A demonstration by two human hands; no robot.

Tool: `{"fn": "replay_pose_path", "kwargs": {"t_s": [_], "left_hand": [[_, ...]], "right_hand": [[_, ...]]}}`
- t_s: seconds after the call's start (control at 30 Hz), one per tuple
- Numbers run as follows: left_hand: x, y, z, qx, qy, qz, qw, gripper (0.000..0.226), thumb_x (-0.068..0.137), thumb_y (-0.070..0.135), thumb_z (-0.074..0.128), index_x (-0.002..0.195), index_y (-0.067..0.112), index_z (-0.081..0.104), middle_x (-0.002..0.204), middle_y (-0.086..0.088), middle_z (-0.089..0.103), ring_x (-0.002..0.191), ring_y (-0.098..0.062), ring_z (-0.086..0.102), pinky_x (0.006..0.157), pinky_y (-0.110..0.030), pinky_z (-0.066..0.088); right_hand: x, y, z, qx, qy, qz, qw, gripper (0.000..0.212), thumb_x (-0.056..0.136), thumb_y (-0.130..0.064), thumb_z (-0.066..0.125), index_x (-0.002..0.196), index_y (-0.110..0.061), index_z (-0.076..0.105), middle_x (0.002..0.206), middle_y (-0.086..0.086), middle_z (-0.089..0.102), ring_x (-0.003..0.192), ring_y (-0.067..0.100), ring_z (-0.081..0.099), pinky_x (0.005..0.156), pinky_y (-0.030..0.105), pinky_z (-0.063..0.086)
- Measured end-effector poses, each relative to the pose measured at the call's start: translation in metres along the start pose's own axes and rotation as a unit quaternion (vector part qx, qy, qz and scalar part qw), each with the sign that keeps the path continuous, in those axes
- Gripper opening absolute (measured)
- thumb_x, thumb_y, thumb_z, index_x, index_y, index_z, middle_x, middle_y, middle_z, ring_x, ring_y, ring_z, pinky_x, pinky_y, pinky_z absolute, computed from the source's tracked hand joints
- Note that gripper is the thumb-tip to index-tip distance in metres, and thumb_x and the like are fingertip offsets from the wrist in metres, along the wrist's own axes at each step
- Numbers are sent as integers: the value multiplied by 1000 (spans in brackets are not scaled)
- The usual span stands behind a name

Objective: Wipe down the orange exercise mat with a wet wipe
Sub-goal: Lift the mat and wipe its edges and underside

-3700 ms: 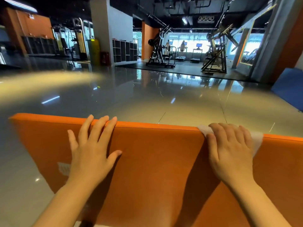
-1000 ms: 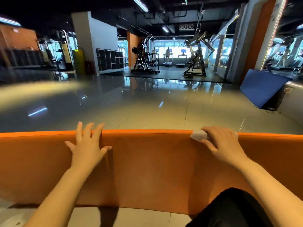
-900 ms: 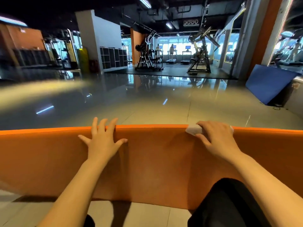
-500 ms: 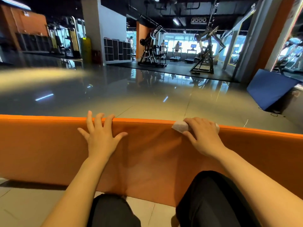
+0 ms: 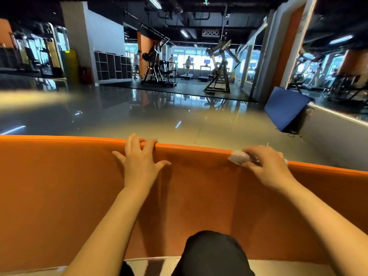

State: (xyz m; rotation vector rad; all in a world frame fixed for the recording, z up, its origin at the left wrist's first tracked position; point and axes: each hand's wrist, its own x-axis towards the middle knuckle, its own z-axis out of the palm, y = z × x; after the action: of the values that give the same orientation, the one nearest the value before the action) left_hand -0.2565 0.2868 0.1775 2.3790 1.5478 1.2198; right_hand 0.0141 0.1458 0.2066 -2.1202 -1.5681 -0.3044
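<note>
On one orange mat [image 5: 59, 186], left hand [image 5: 142, 162] presses flat; right hand [image 5: 266, 168] grips one wipe [image 5: 238, 158].

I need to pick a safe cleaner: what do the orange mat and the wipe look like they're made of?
Orange mat: probably foam under matte vinyl or faux leather; it dimples softly around the left hand. Wipe: thin white nonwoven cloth with a dotted embossed texture, crumpled in the right hand.

Head camera (single view) faces forward-down, close.
</note>
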Motion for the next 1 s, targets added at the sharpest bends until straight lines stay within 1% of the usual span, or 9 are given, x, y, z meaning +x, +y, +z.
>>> {"fn": "replay_pose_path", "kwargs": {"t_s": [0.2, 0.3, 0.43, 0.57, 0.67, 0.8, 0.87, 0.93, 1.0], "left_hand": [[-29, 145, 68, -52, -105, 38, 992, 45, 87, 41, 70, 126, 26, 54, 128, -2, 42, 134, -21, 28, 110, -73, 8], [-40, 205, 96, -78, -121, 65, 987, 41, 91, 37, 66, 128, 27, 52, 130, -3, 44, 134, -21, 30, 110, -72, 8], [-57, 266, 127, -87, -140, 114, 980, 42, 95, 32, 62, 135, 28, 48, 135, -3, 41, 136, -21, 29, 111, -72, 9], [-74, 303, 148, -81, -185, 176, 963, 57, 97, 29, 60, 147, 33, 34, 155, -6, 22, 150, -23, 6, 113, -70, 3], [-76, 303, 154, -68, -195, 188, 960, 71, 96, 33, 59, 154, 39, 18, 163, -1, 3, 151, -21, -13, 114, -66, -3], [-64, 260, 149, -3, -170, 213, 962, 91, 92, 45, 62, 156, 39, -2, 165, 3, -10, 150, -21, -17, 120, -54, 2], [-46, 227, 141, 15, -135, 161, 977, 92, 89, 51, 63, 156, 38, 2, 165, -1, -4, 151, -24, -12, 119, -55, 6], [-22, 191, 131, 33, -108, 95, 989, 90, 86, 55, 65, 156, 36, 11, 165, -6, 2, 151, -26, -6, 118, -57, 11], [1, 156, 117, 55, -102, 44, 992, 93, 79, 65, 66, 154, 35, 21, 162, -8, 11, 151, -26, 2, 115, -58, 15]], "right_hand": [[-50, 141, -49, -39, 19, 112, 993, 25, 88, -19, 72, 112, -26, 70, 110, 1, 70, 105, 26, 58, 86, 43, 39], [-69, 197, -76, -40, 32, 153, 987, 25, 88, -20, 72, 112, -27, 69, 108, 0, 69, 101, 24, 58, 89, 53, 45], [-93, 261, -101, -51, 63, 189, 979, 29, 88, -20, 71, 116, -26, 68, 111, 3, 69, 100, 25, 60, 90, 54, 48], [-112, 305, -119, -77, 65, 205, 974, 29, 91, -20, 68, 119, -26, 66, 115, 5, 69, 102, 26, 60, 87, 44, 46], [-111, 311, -116, -110, 66, 183, 975, 27, 93, -23, 65, 120, -23, 64, 117, 4, 67, 106, 28, 59, 90, 45, 43], [-99, 303, -98, -122, 107, 176, 971, 21, 93, -21, 62, 113, -17, 63, 109, 10, 66, 102, 31, 57, 102, 55, 34], [-96, 298, -90, -111, 105, 186, 971, 21, 97, -27, 56, 116, -18, 60, 114, 9, 63, 110, 32, 54, 112, 61, 20], [-91, 282, -82, -92, 96, 180, 975, 31, 101, -41, 43, 120, -21, 57, 121, 5, 60, 119, 30, 50, 116, 59, 10], [-80, 250, -67, -83, 82, 158, 980, 45, 97, -49, 32, 122, -22, 56, 124, 3, 59, 122, 26, 48, 118, 55, 6]]}}
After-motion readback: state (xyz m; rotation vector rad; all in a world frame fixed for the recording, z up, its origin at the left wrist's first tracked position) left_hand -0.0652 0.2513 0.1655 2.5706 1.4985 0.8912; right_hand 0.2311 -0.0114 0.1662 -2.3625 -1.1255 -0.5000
